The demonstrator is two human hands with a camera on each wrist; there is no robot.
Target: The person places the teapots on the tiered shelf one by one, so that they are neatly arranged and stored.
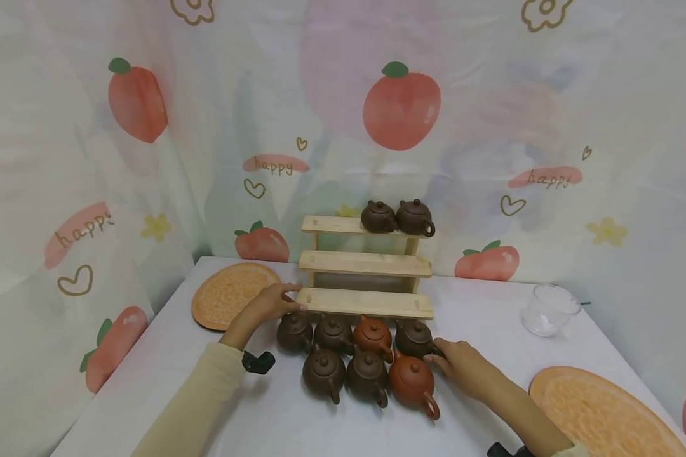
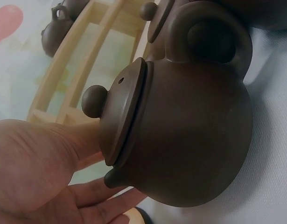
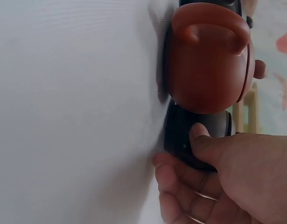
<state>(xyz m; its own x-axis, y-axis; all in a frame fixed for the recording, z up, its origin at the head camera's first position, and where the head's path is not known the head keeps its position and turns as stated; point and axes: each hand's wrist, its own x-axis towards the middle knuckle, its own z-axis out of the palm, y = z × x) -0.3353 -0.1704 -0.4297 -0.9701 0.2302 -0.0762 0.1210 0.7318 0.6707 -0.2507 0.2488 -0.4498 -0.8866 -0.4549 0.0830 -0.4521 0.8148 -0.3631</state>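
Gripped now by the right hand (image 1: 463, 369), the dark teapot (image 1: 414, 338) is seen at the back row's right end, on the counter (image 1: 480, 311) just before the wooden rack (image 1: 366, 263)! Over left, the left hand (image 1: 271, 302) is held with fingers extended, right beside the leftmost teapot (image 1: 295, 333).

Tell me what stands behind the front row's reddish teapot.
A dark teapot, held by the right hand, stands behind the reddish teapot. Its lid shows; part of its lower front is covered by the reddish teapot, so cannot be seen.
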